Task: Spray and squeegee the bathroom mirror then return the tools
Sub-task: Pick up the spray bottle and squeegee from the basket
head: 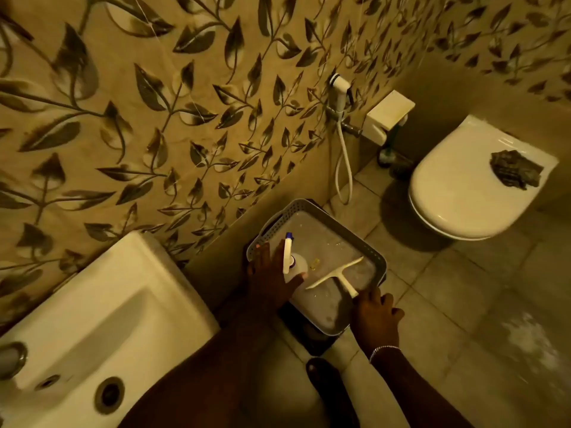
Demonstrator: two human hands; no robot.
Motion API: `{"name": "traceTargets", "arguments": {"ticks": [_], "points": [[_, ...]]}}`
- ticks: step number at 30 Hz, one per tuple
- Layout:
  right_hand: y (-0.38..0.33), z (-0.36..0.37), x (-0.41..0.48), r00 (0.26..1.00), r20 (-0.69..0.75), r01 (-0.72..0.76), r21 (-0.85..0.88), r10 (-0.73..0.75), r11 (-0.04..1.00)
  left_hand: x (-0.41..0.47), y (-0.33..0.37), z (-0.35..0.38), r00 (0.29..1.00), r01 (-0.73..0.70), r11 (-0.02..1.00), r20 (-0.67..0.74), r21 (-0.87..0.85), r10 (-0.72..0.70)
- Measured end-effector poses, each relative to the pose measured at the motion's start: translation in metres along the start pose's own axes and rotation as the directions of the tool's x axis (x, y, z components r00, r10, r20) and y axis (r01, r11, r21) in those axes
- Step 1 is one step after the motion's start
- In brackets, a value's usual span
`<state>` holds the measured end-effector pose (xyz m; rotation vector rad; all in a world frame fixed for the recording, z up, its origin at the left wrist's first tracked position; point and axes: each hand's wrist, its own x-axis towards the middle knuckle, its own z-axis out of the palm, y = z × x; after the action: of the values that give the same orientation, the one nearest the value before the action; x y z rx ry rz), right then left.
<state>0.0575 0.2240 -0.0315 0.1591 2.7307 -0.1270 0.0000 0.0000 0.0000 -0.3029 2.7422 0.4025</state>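
A grey plastic basket (321,211) stands on the floor by the leaf-patterned wall. Inside it lies a spray bottle (289,257) with a white trigger head and blue nozzle tip. My left hand (270,276) rests on the bottle's body, fingers wrapped around it. A white squeegee (338,274) lies in the basket, blade pointing toward the far right rim. My right hand (375,316) holds the end of its handle at the basket's near edge. The mirror is out of view.
A white washbasin (102,307) juts out at lower left. A white toilet (463,193) with a dark cloth (516,173) on its lid stands at right. A bidet sprayer (340,88) and hose hang on the wall. My foot (327,384) is on the tiled floor.
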Motion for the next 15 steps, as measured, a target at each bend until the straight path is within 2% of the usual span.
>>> {"name": "traceTargets", "arguments": {"ticks": [1,6,8,15], "points": [[0.001,-0.001,0.001,0.999,0.036,-0.006,-0.003,0.006,1.0,0.003,0.002,0.003,1.0,0.018,0.999,-0.016,-0.046,-0.019],[0.003,0.008,0.004,1.0,0.023,0.001,-0.003,-0.001,1.0,0.011,0.014,0.009,0.99,0.061,0.967,-0.11,-0.249,-0.091],[0.005,0.01,0.006,1.0,0.012,-0.003,0.002,0.003,1.0,0.015,0.015,0.01,0.985,0.047,0.959,-0.146,-0.279,-0.091],[0.004,0.008,0.002,1.0,0.008,0.012,0.046,-0.012,0.999,0.014,0.023,0.004,0.984,0.048,0.923,-0.142,-0.383,-0.11]]}}
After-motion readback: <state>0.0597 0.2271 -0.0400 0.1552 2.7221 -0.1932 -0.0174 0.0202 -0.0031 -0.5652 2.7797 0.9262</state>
